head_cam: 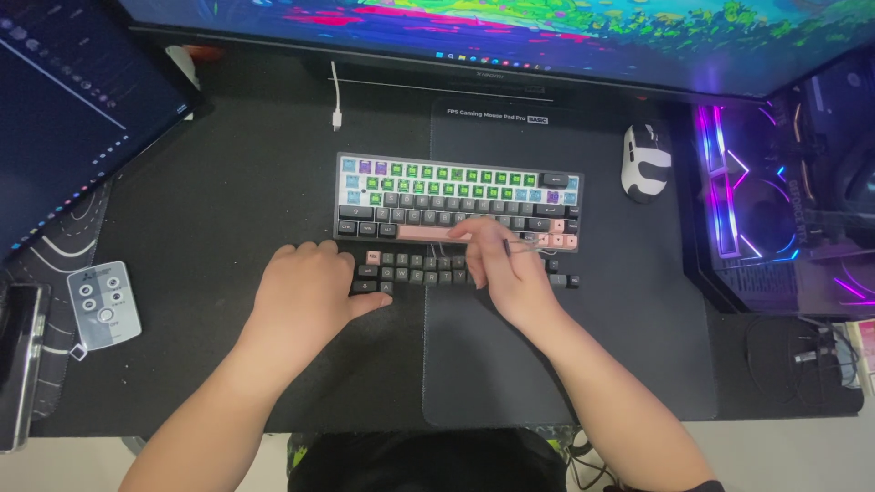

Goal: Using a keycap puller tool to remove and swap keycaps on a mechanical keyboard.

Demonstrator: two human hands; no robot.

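At the centre of the frame, on a black desk mat (228, 182), sits a compact mechanical keyboard with green, white, grey and pink keycaps (458, 200). Just below it lie rows of loose dark grey keycaps (428, 271). The left hand (305, 296) rests palm down, fingers curled loosely over the left end of those rows, gripping nothing. The right hand (506, 264) pinches a thin wire keycap puller (519, 244) over the keyboard's lower right edge, near the pink keys. A white and black mouse (646, 162) lies at upper right, a grey remote control (104, 305) at lower left. The risk, as I judge it: the left palm could scatter the sorted caps, or the wire could slip and flick a cap off the mat.
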